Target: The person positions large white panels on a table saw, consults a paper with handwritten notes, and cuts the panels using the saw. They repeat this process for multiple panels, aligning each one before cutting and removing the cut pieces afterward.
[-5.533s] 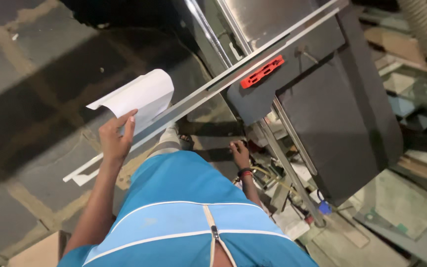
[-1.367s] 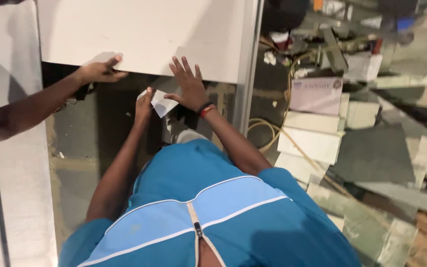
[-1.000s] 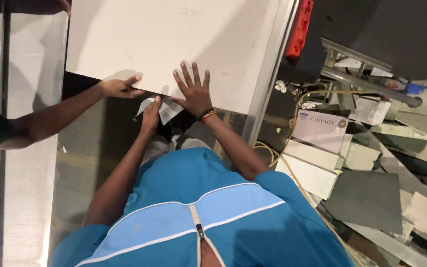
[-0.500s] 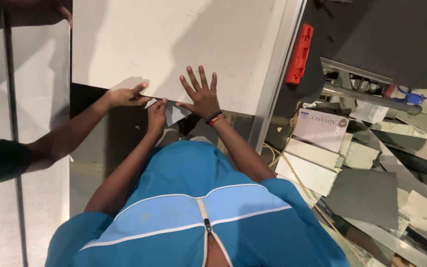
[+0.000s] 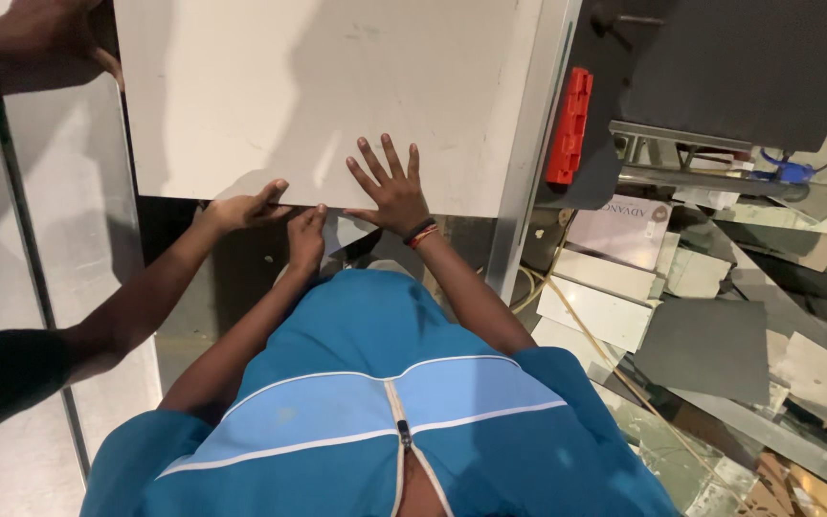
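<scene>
A large white board (image 5: 337, 96) lies flat in front of me. My right hand (image 5: 390, 187) rests on its near edge, palm down with fingers spread, a dark and red band on the wrist. My left hand (image 5: 306, 235) sits just below that edge, closed on a folded white paper (image 5: 348, 230) that is partly hidden by the board. A co-worker's hand (image 5: 241, 206) grips the same near edge right beside my left hand. Another hand (image 5: 50, 24) holds the board's far left corner.
A metal rail (image 5: 528, 144) runs along the board's right side with a red block (image 5: 568, 124) on it. A dark machine housing (image 5: 748, 57) stands at the upper right. Tile offcuts (image 5: 605, 311) and a pale box (image 5: 624, 230) are piled on the right.
My right hand has stayed spread on the board's near edge. The co-worker's hand has slid right along that edge to my left hand. A second hand now shows at the top left.
</scene>
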